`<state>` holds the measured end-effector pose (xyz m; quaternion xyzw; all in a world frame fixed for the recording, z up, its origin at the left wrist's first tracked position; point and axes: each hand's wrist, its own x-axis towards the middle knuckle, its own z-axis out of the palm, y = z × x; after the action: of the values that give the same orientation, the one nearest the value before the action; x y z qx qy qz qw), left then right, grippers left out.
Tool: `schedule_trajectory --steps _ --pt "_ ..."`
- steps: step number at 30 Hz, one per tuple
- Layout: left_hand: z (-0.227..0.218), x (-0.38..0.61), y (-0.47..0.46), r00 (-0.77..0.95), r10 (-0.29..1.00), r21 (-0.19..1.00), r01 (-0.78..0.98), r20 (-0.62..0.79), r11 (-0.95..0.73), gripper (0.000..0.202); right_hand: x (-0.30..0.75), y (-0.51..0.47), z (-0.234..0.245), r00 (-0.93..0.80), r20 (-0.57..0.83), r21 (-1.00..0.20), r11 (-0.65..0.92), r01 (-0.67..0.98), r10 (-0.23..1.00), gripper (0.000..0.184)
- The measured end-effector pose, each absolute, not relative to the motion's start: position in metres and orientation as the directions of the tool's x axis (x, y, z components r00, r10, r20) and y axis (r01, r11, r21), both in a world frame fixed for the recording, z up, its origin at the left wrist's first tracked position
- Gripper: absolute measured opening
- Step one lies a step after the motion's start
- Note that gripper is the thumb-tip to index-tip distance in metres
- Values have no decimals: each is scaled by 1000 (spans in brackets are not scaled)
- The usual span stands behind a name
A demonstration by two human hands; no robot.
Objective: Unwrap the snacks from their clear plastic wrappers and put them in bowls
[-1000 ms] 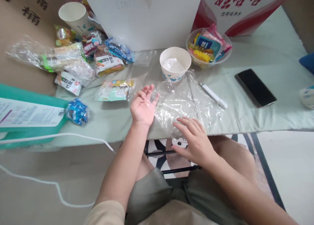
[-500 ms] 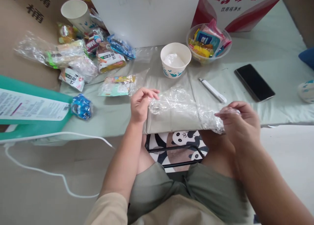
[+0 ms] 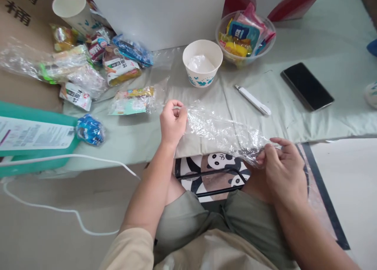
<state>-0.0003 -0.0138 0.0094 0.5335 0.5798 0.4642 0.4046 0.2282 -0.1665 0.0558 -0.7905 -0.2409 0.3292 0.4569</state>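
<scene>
A clear, crinkled plastic bag [image 3: 220,126] is stretched between my two hands above the front edge of the cloth-covered table. My left hand [image 3: 173,120] pinches its left end between thumb and fingers. At the lower right end, my right hand [image 3: 282,164] grips the plastic, its index finger partly extended. Behind the bag stands a paper bowl [image 3: 203,67] with a blue leaf print and some clear plastic inside. To the right of that bowl lies a white pen-like utility knife [image 3: 252,100].
A black phone [image 3: 308,86] lies on the right. Packaged snacks [image 3: 120,63] are heaped at the left near a paper cup [image 3: 72,12]. A plastic bowl [image 3: 265,46] of packets stands by a large box [image 3: 165,14]. A green container [image 3: 35,132] and white cable [image 3: 73,157] are at left.
The plastic bag has been spread wider and flatter between my hands. My right hand has moved slightly down, and the camera view has shifted a little.
</scene>
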Motion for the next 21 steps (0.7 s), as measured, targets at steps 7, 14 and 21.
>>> schedule_trajectory --steps 7,14,21 --pt "3 0 -11 -157 967 779 624 201 -61 16 257 -161 30 618 -127 -687 -518 510 776 36" --pt "-12 6 -11 -69 962 798 576 265 -179 22 262 -141 50 303 278 -491 -136 861 912 19" --pt "2 8 -15 81 968 748 621 239 -237 42 216 -50 39 7 27 -428 5 904 1000 41"
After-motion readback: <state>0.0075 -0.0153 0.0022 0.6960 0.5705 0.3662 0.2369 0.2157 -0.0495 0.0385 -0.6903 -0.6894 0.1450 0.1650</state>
